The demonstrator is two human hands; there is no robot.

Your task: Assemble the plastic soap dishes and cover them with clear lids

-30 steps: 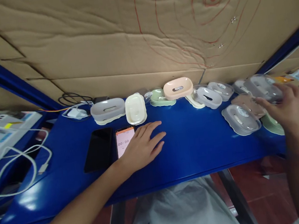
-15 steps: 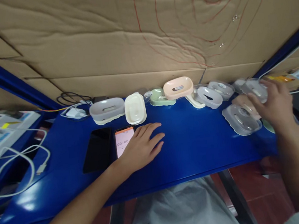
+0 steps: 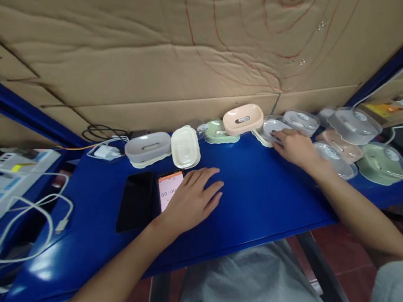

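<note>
Nearest you, the grey garment (image 3: 245,281) over your lap lies beyond the front edge of the blue table (image 3: 253,218). Your left hand (image 3: 192,199) lies palm down, its fingers loosely spread and grasping nothing; it seems parked there as a rest, the wrist covering the lower part of the lit phone (image 3: 168,186). The dark phone (image 3: 134,202) lies just beside that one, flat and well within the edge, a stable position for both.

On your other side, your right hand (image 3: 295,147) reaches inward with bent fingers over the near end of the pale grey soap dish (image 3: 273,125), located in the back row; whether the fingertips pinch it or merely touch it, you cannot tell from here. Coming from the front probably avoids the neighbouring dishes. Beside your forearm, the clear-lidded green soap dish (image 3: 383,164) sits in a close cluster.

Farther back, the peach soap dish (image 3: 242,118) stands higher than the green slotted dish (image 3: 216,132), its support partly hidden. The cardboard sheet (image 3: 123,77) stands behind, apparently serving as a backstop.
</note>
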